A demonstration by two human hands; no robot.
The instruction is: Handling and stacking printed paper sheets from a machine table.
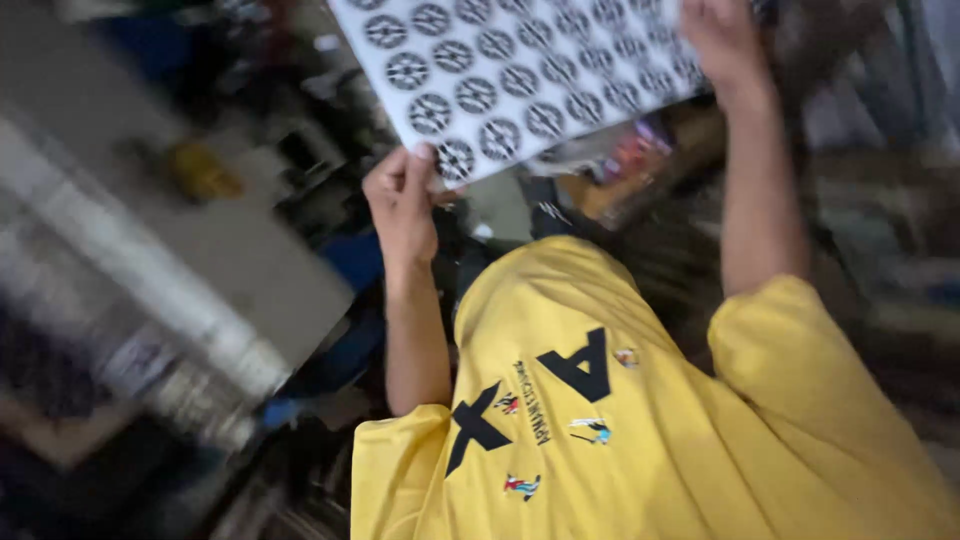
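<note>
The white board [520, 80], printed with rows of black round markers, fills the top of the view from about 11 to 1 o'clock, held up in the air in front of the yellow shirt [620, 420]. It is cut off by the upper edge, so its full shape cannot be told; the visible lower edge, likely its long axis, runs from 9 o'clock up towards 2 o'clock, printed face to the camera.

The left hand [405, 205] pinches the lower corner at 9 o'clock, fingers curled behind, thumb over the front. The right hand [725, 40] is closed over the far edge at 1 o'clock, arm raised.

The grip is only at two edges, so the sheet could bow, twist or slip from the corner pinch. The whole view is smeared, which suggests fast movement; a swing could knock the board against the cluttered, blurred bench [200, 250] at 9 o'clock.
</note>
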